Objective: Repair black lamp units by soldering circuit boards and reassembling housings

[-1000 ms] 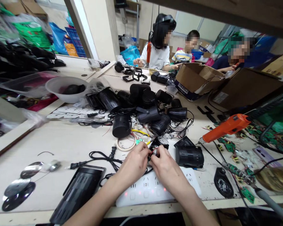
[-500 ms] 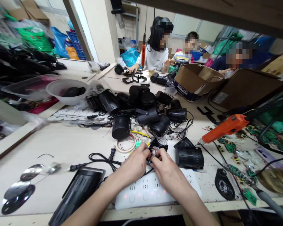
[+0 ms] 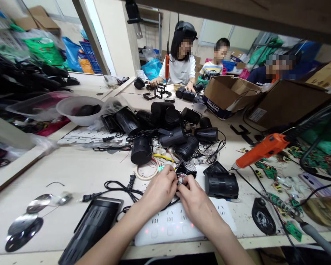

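Fingers of our left hand [image 3: 160, 189] and right hand [image 3: 194, 197] pinch a small wired part [image 3: 181, 179] above the power strip [image 3: 179, 224] at the tabletop's near edge. We judge the wiring step in hand; next calls for steady fingertip control.

A small black part [image 3: 185, 171] with red wiring sits pinched between both hands. It hovers just above the white power strip [image 3: 179, 222] on the desk.

Two bare forearms come up from the lower edge of the head view, each ending in a bare hand: the left hand [image 3: 160, 190] and the right hand [image 3: 195, 198]. No sleeve, cuff or glove shows on either arm up to the frame edge. Neither wrist carries a watch or band, and the fingers that show bear no rings.
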